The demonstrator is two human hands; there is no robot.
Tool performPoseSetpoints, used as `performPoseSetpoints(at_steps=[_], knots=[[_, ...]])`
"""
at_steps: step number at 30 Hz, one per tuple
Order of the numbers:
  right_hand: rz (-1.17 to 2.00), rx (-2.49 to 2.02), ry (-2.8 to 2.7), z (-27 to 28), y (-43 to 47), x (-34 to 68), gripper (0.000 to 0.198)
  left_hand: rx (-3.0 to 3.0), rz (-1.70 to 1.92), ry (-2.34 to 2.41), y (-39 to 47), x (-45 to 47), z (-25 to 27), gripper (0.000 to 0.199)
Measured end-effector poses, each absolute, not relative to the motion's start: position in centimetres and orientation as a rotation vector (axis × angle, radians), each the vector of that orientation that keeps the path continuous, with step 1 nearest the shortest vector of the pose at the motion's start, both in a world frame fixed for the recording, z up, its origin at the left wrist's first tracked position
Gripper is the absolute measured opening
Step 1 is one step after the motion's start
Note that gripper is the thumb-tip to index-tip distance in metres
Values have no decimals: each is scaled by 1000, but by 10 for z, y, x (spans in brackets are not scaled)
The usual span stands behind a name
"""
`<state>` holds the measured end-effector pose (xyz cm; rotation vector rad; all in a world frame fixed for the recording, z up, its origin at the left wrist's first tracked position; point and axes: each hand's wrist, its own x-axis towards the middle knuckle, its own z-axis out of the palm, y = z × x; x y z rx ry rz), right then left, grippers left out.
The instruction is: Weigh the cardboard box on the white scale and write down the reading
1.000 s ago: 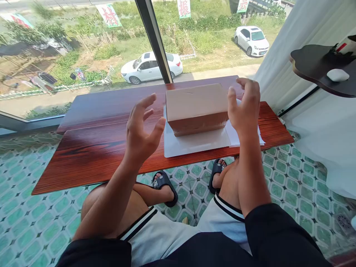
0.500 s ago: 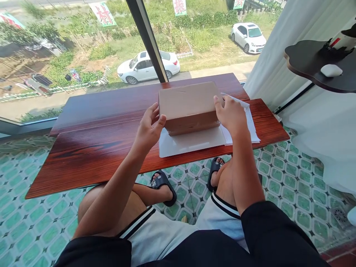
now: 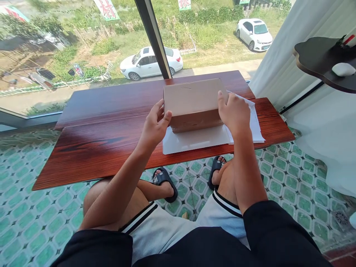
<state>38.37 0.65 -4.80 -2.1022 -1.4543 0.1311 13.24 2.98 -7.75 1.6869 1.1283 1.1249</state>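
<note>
A brown cardboard box (image 3: pixel 194 97), its top closed, is between my two hands over the dark red wooden table. My left hand (image 3: pixel 155 124) presses against its left end, thumb at the near corner and fingers along the side. At the opposite end, my right hand (image 3: pixel 235 111) grips the right side, with the thumb up at the top edge and the other fingers partly hidden. Beneath the box lies a smooth white sheet or board (image 3: pixel 194 144). Written-on white papers (image 3: pixel 253 124) stick out under my right wrist.
The wooden table (image 3: pixel 97 142) has a seam along its length and stands against a window with a dark frame post (image 3: pixel 155 40). To the right are a white curtain (image 3: pixel 275 55) and a dark shelf (image 3: pixel 314 55) with a white rounded object (image 3: pixel 343 69). My knees are under the table's front edge.
The view has shifted slightly, so the table and box appear a little further right and higher. Both hands stay on the box; my right thumb sits slightly more upright.
</note>
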Motion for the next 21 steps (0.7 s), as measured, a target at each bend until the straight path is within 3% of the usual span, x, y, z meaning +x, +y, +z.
performPoseSetpoints(at_steps=[21], knots=[[28, -2035, -1447, -34, 4, 356, 59, 1717, 1273, 1165, 30, 118, -68, 67]])
